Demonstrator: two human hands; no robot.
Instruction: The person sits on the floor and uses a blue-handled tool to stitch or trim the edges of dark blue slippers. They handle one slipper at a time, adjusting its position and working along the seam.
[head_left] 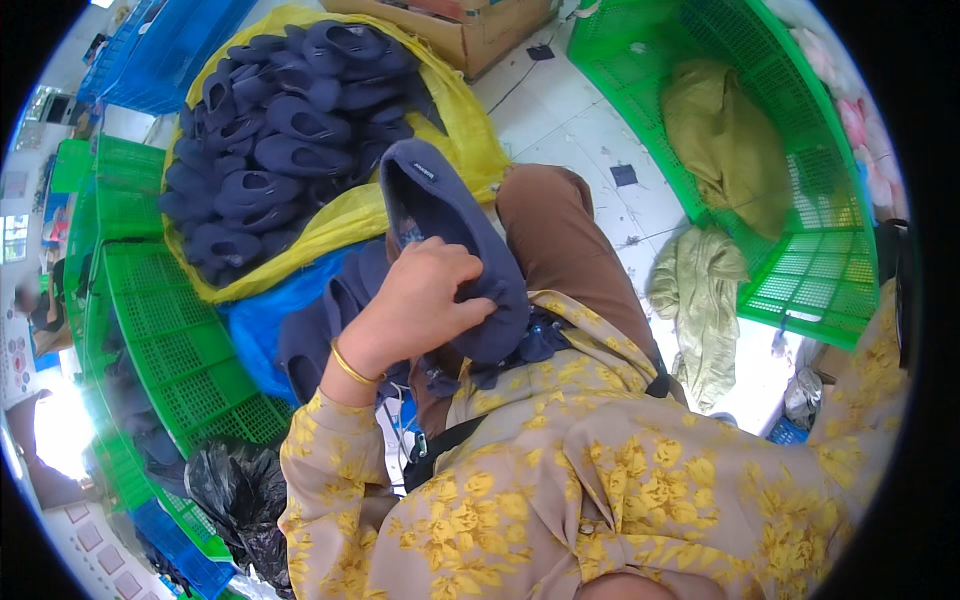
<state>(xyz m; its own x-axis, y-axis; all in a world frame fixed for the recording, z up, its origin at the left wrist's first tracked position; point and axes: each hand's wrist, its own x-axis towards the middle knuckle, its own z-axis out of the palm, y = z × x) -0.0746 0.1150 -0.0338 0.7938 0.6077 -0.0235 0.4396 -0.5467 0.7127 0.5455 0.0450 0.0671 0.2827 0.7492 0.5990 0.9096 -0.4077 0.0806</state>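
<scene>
My left hand (pixel 432 295), with a gold bangle at the wrist, grips a navy fabric slip-on shoe (pixel 455 225) above my lap. The fingers are bent over its edge, and the thumb reaches into its opening. A small light label shows inside the shoe's far end. Under and beside this hand lie more navy fabric pieces (pixel 305 345), partly hidden by my forearm. Ahead to the left, a large yellow woven sack (pixel 462 120) stands open with a heap of similar navy shoes (pixel 300 120). My right sleeve (pixel 855 420) runs off at the right rim; that hand is out of sight.
Green plastic crates (pixel 165 320) stand along the left, near a black plastic bag (pixel 240 495). At the right, a big green crate (pixel 800 275) holds an olive cloth sack (pixel 725 140); another pale green sack (pixel 700 300) hangs down beside it. A cardboard box (pixel 480 40) sits at the back.
</scene>
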